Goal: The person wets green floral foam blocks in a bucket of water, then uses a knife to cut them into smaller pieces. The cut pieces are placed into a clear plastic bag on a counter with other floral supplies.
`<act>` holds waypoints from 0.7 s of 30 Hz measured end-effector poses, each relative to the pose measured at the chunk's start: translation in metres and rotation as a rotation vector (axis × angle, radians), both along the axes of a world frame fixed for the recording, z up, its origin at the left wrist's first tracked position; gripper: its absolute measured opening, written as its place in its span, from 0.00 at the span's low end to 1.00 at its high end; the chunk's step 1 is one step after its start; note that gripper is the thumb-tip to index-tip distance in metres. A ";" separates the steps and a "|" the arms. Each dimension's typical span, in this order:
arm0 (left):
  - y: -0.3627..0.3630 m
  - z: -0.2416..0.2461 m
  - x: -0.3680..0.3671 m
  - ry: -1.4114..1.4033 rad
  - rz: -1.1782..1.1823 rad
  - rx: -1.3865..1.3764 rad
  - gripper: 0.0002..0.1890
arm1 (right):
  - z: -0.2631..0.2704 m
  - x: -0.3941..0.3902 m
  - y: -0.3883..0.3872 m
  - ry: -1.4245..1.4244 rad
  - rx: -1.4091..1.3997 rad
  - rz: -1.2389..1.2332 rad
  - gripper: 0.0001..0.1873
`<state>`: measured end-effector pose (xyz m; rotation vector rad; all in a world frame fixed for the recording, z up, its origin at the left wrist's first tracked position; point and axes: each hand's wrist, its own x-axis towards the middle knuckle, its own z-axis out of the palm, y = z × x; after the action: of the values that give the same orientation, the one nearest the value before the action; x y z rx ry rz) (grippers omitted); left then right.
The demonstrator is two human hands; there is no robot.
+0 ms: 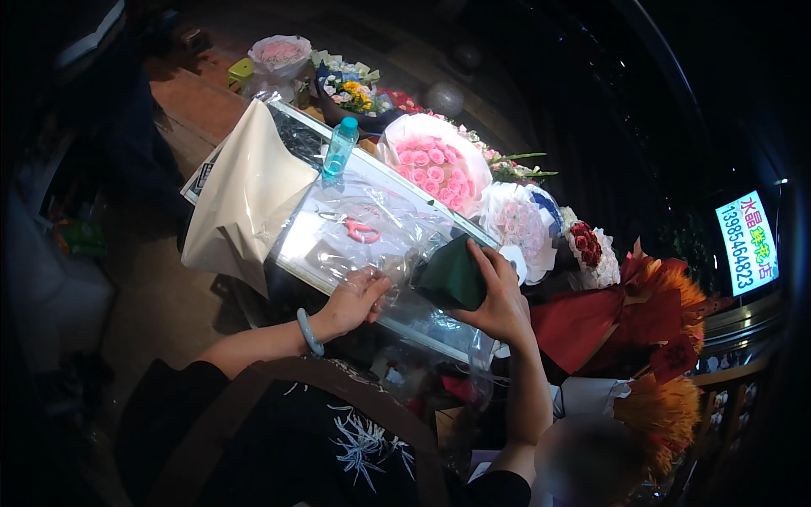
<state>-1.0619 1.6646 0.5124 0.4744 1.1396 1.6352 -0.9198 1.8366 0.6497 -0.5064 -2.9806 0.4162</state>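
A dark green block (448,274), which looks like floral foam, is gripped by my right hand (500,288), thumb below and fingers over its top and right side. Clear plastic film (396,209) lies crumpled across the table and reaches the block's left side. My left hand (360,293), with a pale bangle at the wrist, pinches the film near the table's front edge. Scissors with red handles (361,232) lie beyond my left hand, in the area of the film. How far the film wraps the block is hard to see.
On the white-framed table (398,177) are cream wrapping paper (244,190) at left and a teal-capped bottle (340,149). Pink rose bouquets (434,166) line the far side. Red-wrapped bouquets (586,323) stand at right. A lit sign (747,244) bears writing.
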 end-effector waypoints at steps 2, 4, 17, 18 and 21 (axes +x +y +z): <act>0.002 -0.002 -0.003 -0.012 -0.024 0.037 0.09 | -0.004 -0.001 0.000 0.002 0.065 0.018 0.53; 0.003 -0.003 -0.006 0.022 -0.057 0.022 0.10 | -0.007 -0.003 0.001 0.001 0.101 0.013 0.53; 0.008 -0.005 -0.024 -0.007 -0.134 0.061 0.07 | -0.012 -0.019 0.023 -0.064 0.048 0.032 0.53; 0.009 -0.005 -0.025 -0.008 -0.140 0.074 0.08 | -0.012 -0.021 0.023 -0.066 0.074 0.038 0.53; 0.010 -0.003 -0.028 -0.010 -0.150 0.079 0.08 | -0.014 -0.021 0.024 -0.100 0.074 0.023 0.54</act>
<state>-1.0899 1.6750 0.5092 0.5879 1.0110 1.5542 -0.9413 1.8608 0.6356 -0.4999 -3.0866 0.2892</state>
